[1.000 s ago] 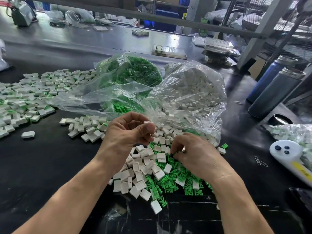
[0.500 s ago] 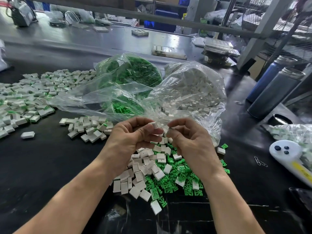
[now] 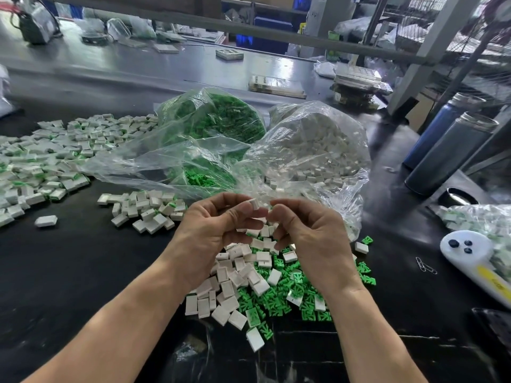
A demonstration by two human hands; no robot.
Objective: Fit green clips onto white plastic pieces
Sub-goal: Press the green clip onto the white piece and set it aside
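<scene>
My left hand (image 3: 213, 228) pinches a small white plastic piece (image 3: 253, 203) between thumb and fingertips, raised above the table. My right hand (image 3: 307, 233) is curled right beside it, fingertips meeting the piece; whatever it pinches is hidden by the fingers. Under both hands lies a mixed heap of loose white pieces (image 3: 235, 275) and green clips (image 3: 279, 297). Behind the hands an open clear bag of green clips (image 3: 221, 120) and an open clear bag of white pieces (image 3: 318, 150) lie on the black table.
A wide spread of white pieces with green showing (image 3: 41, 161) covers the left of the table, with a smaller pile (image 3: 146, 211) nearer. Two dark bottles (image 3: 448, 153) stand at right. A white handheld device (image 3: 475, 261) and paper clips (image 3: 425, 268) lie at right.
My right hand rose from the heap and came up against my left hand. My left hand lifted slightly, the white piece staying in its fingertips.
</scene>
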